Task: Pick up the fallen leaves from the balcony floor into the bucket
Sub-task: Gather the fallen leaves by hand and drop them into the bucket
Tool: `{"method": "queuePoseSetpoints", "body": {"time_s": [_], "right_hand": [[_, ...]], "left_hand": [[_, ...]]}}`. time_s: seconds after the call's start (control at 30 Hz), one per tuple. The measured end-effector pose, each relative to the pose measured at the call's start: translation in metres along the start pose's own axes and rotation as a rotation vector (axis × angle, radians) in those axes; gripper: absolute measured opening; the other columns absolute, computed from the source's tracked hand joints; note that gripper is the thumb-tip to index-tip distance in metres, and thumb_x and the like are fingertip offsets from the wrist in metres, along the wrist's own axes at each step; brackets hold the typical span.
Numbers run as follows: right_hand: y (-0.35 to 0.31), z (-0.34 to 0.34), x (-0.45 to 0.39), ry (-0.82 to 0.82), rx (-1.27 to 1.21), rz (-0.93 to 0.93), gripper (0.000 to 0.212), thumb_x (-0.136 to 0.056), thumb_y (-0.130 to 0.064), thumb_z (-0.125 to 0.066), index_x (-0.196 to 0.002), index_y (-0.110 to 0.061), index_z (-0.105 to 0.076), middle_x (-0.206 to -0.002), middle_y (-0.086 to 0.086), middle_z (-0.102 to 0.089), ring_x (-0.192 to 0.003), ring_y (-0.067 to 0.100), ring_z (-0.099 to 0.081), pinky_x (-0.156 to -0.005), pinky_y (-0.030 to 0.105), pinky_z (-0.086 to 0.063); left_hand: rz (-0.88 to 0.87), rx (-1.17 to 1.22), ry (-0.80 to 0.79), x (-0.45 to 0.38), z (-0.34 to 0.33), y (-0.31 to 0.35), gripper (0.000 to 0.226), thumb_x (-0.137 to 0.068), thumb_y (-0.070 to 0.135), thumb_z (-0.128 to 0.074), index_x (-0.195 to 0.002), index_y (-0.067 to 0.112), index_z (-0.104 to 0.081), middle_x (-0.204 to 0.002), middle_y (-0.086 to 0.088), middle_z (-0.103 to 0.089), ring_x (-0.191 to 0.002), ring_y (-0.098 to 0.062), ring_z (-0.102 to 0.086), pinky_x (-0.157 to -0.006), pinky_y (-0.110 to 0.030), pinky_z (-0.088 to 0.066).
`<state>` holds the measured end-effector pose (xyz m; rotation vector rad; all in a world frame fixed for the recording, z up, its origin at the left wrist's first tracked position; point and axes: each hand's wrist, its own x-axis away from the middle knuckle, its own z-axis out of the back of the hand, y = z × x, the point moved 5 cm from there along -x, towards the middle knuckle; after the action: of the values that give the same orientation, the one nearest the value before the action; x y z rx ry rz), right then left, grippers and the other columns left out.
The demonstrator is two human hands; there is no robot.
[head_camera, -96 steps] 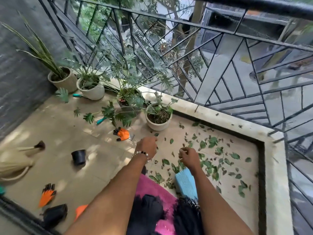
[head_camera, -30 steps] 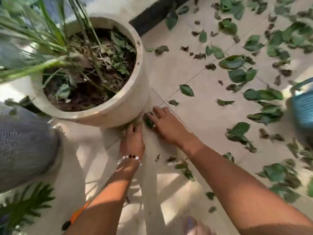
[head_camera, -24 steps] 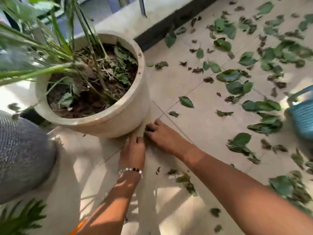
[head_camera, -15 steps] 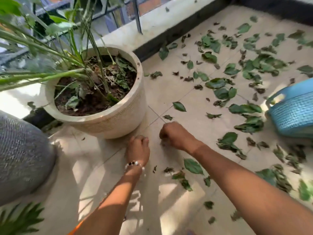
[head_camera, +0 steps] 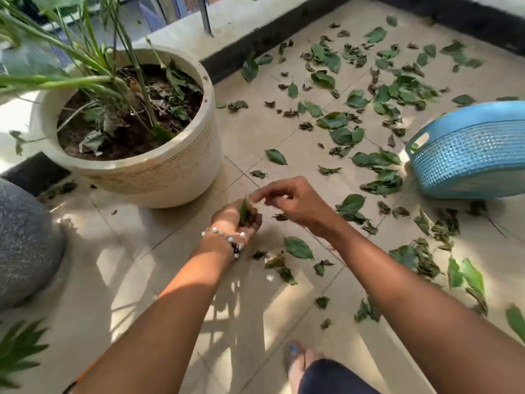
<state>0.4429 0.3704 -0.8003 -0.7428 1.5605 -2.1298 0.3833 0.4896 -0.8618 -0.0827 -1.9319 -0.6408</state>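
Note:
Several green and dried fallen leaves point(head_camera: 341, 135) lie scattered over the beige floor tiles, thickest toward the upper right. The blue woven bucket point(head_camera: 468, 157) lies tipped at the right edge, its base toward me. My left hand point(head_camera: 237, 220), palm up with a bead bracelet at the wrist, cups a green leaf point(head_camera: 243, 210) that stands upright in its curled fingers. My right hand point(head_camera: 295, 203) hovers just right of it, fingers loosely bent and the fingertips at the leaf's top; nothing shows in that hand. More leaves point(head_camera: 298, 247) lie just below my hands.
A large cream plant pot point(head_camera: 159, 174) with soil and long green stems stands just left of my hands. A grey rounded object point(head_camera: 25, 245) sits at the far left. The raised dark-edged ledge point(head_camera: 255, 41) runs along the back. My sandalled foot point(head_camera: 298, 362) is at the bottom.
Both hands have lifted off the floor beside the pot. The left hand has turned palm up with a leaf in it, and the right hand has opened from a fist beside it.

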Motion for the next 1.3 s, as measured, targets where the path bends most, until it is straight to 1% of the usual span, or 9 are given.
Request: {"method": "queuePoseSetpoints", "body": {"time_s": [0.1,0.27,0.43,0.57,0.7,0.83,1.03,1.17,1.3], "right_hand": [[0.021,0.022,-0.004,0.209,0.334,-0.057,0.022,-0.088,-0.006,-0.064,-0.107,-0.013,-0.072,-0.107,0.001,-0.071,-0.086,0.004,-0.063,-0.084,0.027,-0.053],[0.078,-0.008,0.005,-0.152,0.979,-0.065,0.034,-0.095,-0.021,-0.054,-0.129,-0.022,-0.059,-0.135,0.006,-0.052,-0.116,0.024,-0.046,-0.099,0.035,-0.039],[0.077,-0.01,0.01,-0.086,0.945,-0.055,0.026,-0.095,-0.012,-0.046,-0.113,-0.007,-0.065,-0.119,0.013,-0.057,-0.111,0.026,-0.05,-0.093,0.037,-0.043],[0.04,0.013,0.014,0.19,0.49,-0.008,0.024,-0.087,-0.001,-0.065,-0.108,-0.009,-0.072,-0.103,0.008,-0.073,-0.089,0.009,-0.066,-0.083,0.011,-0.049],[0.018,0.004,0.026,0.201,0.125,-0.036,0.028,-0.077,0.002,-0.076,-0.1,-0.01,-0.064,-0.084,0.008,-0.073,-0.073,0.011,-0.071,-0.07,0.025,-0.059],[0.019,-0.014,0.037,0.064,0.45,0.012,0.015,-0.077,-0.011,-0.078,-0.092,-0.01,-0.074,-0.085,0.003,-0.072,-0.081,0.014,-0.064,-0.077,0.034,-0.055],[0.038,0.018,0.046,0.27,0.383,-0.114,0.023,-0.081,-0.028,-0.075,-0.097,-0.012,-0.071,-0.088,-0.003,-0.063,-0.075,0.004,-0.053,-0.067,0.019,-0.04],[0.075,0.004,0.051,-0.013,0.787,-0.218,0.047,-0.077,-0.028,-0.079,-0.113,-0.008,-0.056,-0.106,0.005,-0.054,-0.094,0.018,-0.051,-0.078,0.026,-0.042],[0.082,0.009,0.045,0.058,0.809,-0.239,0.019,-0.085,-0.013,-0.071,-0.101,-0.004,-0.065,-0.098,0.013,-0.063,-0.086,0.026,-0.062,-0.073,0.034,-0.053]], "left_hand": [[-0.026,-0.035,0.01,-0.004,0.013,0.006,0.028,-0.102,0.011,-0.039,-0.082,0.006,-0.058,-0.05,-0.001,-0.043,-0.032,-0.009,-0.037,-0.036,-0.013,-0.036],[-0.055,-0.047,0.001,-0.006,0.028,0.016,0.04,-0.101,0.016,-0.027,-0.074,0.007,-0.056,-0.04,0.002,-0.035,-0.027,-0.008,-0.026,-0.036,-0.008,-0.025],[0.018,-0.102,-0.01,-0.005,0.036,0.008,0.046,-0.097,0.038,-0.04,-0.056,0.017,-0.039,-0.036,0.005,-0.028,-0.027,-0.011,-0.021,-0.041,-0.009,-0.021],[0.027,-0.188,0.016,-0.004,0.029,-0.009,0.051,-0.098,0.045,-0.048,-0.057,0.018,-0.037,-0.04,0.004,-0.031,-0.031,-0.01,-0.025,-0.036,-0.012,-0.022],[0.045,-0.145,0.018,0.011,0.009,-0.035,0.041,-0.101,0.038,-0.046,-0.07,0.012,-0.044,-0.05,-0.004,-0.046,-0.044,-0.016,-0.046,-0.046,-0.023,-0.045],[0.063,-0.259,0.021,0.023,-0.01,-0.047,0.034,-0.102,0.031,-0.046,-0.076,0.01,-0.049,-0.072,-0.009,-0.054,-0.062,-0.023,-0.054,-0.066,-0.037,-0.051],[0.034,-0.266,0.05,0.009,0.004,-0.045,0.036,-0.099,0.025,-0.044,-0.065,0.015,-0.045,-0.04,0.003,-0.038,-0.025,-0.01,-0.03,-0.035,-0.008,-0.027],[0.01,-0.232,0.055,0.0,0.019,-0.028,0.039,-0.099,0.03,-0.043,-0.063,0.017,-0.042,-0.031,0.005,-0.032,-0.021,-0.01,-0.026,-0.035,-0.006,-0.025],[-0.04,-0.28,0.131,-0.003,0.034,-0.019,0.042,-0.097,0.043,-0.048,-0.066,0.016,-0.047,-0.036,0.005,-0.029,-0.028,-0.01,-0.023,-0.036,-0.011,-0.022]]}}
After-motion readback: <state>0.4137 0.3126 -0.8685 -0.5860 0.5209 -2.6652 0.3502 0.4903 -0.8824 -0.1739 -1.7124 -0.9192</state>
